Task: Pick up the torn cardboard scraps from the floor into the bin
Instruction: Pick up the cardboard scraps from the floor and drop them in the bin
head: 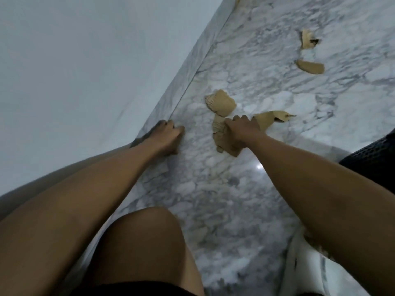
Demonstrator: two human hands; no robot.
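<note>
White-and-grey marble floor [245, 189] fills the view, meeting a pale wall [74, 60] along a marble skirting strip that runs diagonally up the frame. Taking the right hand [241, 130] as the landmark: it is pressed palm-down on the floor, fingers curled over a cluster of torn cardboard scraps [222, 139] that stick out from under its palm on the wall side and below the wrist; the fingers are closing on these pieces, though whether they are lifted off the floor cannot be told. Just beyond its knuckles lies a squarish scrap [221, 102], and touching its fingertips on the side away from the wall is a long jagged scrap [271, 119]. Farther up the floor from the hand sit two more pieces, a flat oblong scrap [311, 66] and past it a curled scrap [307, 39]. Toward the wall from the right hand, the left hand [166, 135] rests at the foot of the skirting, fingers loosely bent and holding nothing. Nearer the camera than both hands, a bare knee [145, 231] rises. No bin can be made out with certainty.
</note>
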